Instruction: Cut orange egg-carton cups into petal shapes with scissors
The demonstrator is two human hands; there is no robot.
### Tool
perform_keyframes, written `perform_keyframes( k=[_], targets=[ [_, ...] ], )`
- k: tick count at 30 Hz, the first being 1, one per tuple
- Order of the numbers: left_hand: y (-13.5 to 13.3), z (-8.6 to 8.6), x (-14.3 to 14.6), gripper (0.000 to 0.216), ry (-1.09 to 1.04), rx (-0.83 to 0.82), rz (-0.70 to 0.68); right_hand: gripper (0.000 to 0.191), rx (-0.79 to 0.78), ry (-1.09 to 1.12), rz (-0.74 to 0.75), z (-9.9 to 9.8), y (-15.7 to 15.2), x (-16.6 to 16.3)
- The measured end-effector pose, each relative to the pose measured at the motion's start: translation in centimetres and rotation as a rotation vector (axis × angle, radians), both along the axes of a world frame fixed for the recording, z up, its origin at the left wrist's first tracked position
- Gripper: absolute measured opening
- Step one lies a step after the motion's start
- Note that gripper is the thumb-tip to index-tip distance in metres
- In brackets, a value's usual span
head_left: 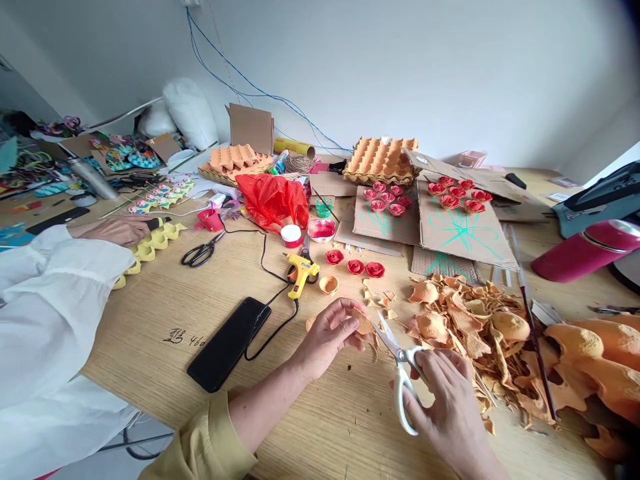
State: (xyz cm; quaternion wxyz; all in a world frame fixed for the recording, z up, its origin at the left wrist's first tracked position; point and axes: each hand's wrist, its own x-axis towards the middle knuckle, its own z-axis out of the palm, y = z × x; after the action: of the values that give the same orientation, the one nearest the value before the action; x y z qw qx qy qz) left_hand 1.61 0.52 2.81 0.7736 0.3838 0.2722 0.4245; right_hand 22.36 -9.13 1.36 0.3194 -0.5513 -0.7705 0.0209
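Note:
My left hand pinches a piece of orange egg carton between thumb and fingers. In my right hand are white-handled scissors, with fingers through the loops. The scissors' blades are parted and point at the carton piece's right edge. A thin strip hangs below the piece. Just beyond my left hand stands a small orange carton cup, and small carton scraps lie near the blades. Several red paper roses sit farther back.
A heap of carton scraps and a brush lie at right. A yellow glue gun and a black phone are at left centre. Cardboard with roses stands behind. Beside a pink bottle, carton pieces spread. A co-worker's hand is at left.

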Motion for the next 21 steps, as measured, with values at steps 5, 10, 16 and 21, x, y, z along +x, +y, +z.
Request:
perform_keyframes(
  k=[5,10,16,21],
  targets=[
    [-0.08,-0.21,-0.23,0.033,0.156,0.121,0.017,0.019,0.045,-0.120,-0.045,0.40,0.01,0.31],
    [-0.18,-0.36,-0.32,0.033,0.196,0.188,-0.009,0.020,0.072,-0.180,-0.075,0.52,-0.03,0.23],
    [-0.30,-0.12,-0.08,0.037,0.214,0.170,-0.010,0.016,0.087,-0.146,-0.064,0.60,0.07,-0.02],
    [-0.28,-0.10,-0.16,0.038,0.236,0.167,0.004,0.015,0.129,-0.104,-0.033,0.75,0.10,-0.20]
  ],
)
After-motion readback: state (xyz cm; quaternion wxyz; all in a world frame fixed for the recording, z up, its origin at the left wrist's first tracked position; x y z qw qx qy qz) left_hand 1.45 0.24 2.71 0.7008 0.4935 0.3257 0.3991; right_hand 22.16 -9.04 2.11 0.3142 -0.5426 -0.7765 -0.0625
